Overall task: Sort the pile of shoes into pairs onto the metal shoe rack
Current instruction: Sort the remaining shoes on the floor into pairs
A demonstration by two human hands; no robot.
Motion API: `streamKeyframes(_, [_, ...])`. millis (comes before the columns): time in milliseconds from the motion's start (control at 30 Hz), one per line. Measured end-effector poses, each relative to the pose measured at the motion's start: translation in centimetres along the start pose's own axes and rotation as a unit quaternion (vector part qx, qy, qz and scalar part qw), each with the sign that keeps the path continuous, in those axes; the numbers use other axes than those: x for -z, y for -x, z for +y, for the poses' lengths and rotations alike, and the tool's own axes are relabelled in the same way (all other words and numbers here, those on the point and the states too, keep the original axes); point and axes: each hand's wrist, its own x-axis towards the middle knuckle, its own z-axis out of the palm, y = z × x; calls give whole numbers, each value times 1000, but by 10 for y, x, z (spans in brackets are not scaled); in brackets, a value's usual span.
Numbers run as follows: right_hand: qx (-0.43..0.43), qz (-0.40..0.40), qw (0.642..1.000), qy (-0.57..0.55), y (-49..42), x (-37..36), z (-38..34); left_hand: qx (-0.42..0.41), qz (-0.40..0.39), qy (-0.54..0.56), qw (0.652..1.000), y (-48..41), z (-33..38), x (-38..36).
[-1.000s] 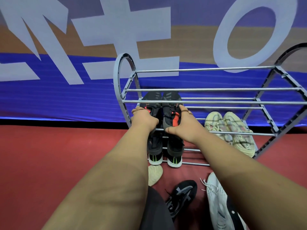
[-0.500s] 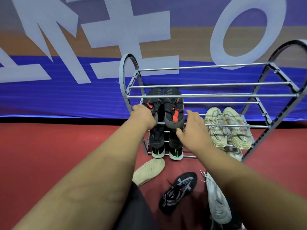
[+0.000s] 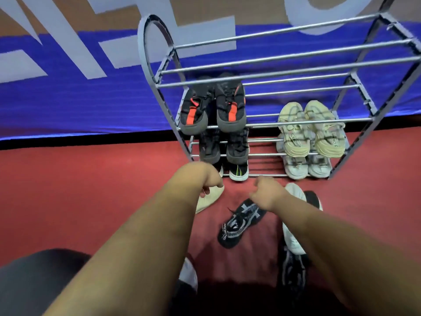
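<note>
The metal shoe rack [image 3: 284, 123] stands against the wall. A black-and-red pair [image 3: 213, 110] sits on its left side, with a black pair [image 3: 224, 148] on the tier below and black shoes with white soles [image 3: 238, 174] lowest. On the right are cream sandals [image 3: 312, 131] above a pale grey pair [image 3: 306, 167]. My left hand [image 3: 204, 176] hangs with loosely curled fingers just over a beige shoe [image 3: 209, 199] on the floor. My right hand [image 3: 266, 195], also loosely curled and holding nothing, hovers over a black-and-white knit shoe [image 3: 241, 222].
A white sneaker [image 3: 292, 238] and a dark shoe [image 3: 291, 270] lie on the red floor [image 3: 91, 190] under my right forearm. A blue banner wall [image 3: 79, 106] is behind the rack. My dark-clad knee [image 3: 34, 281] is at the lower left.
Both hands let go of the black-and-red pair on the rack and pulled back down toward the loose shoes on the floor. The view tilted downward.
</note>
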Motion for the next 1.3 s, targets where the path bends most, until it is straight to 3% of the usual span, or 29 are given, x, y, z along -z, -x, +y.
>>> streamKeyframes(67, [-17, -43, 999, 20, -2, -24, 22, -17, 13, -37, 999, -28, -2, -44])
streamKeyframes(200, [-67, -47, 995, 59, 0, -67, 78, -46, -3, -67, 997, -73, 0, -145])
streamKeyframes(400, [-133, 107, 962, 212, 13, -86, 147, -29, 53, -136, 989, -107, 14, -235])
streamKeyframes(500, [-192, 142, 948, 211, 13, -91, 159, -15, 88, -116, 989, -113, 19, -238])
streamKeyframes(700, [-269, 113, 947, 135, 9, -85, 170, 33, 79, -113, 990, -121, 30, -238])
streamKeyframes(867, [-212, 132, 965, 79, 12, -84, 168, 40, 79, -85, 992, -122, 30, -241])
streamKeyframes(1100, [-171, 75, 972, -145, 4, -90, 138, -88, 53, -4, 995, -131, -3, -211])
streamKeyframes(1300, [-148, 54, 979, -132, 1, -106, 114, 31, 229, -13, 973, -155, -49, -164])
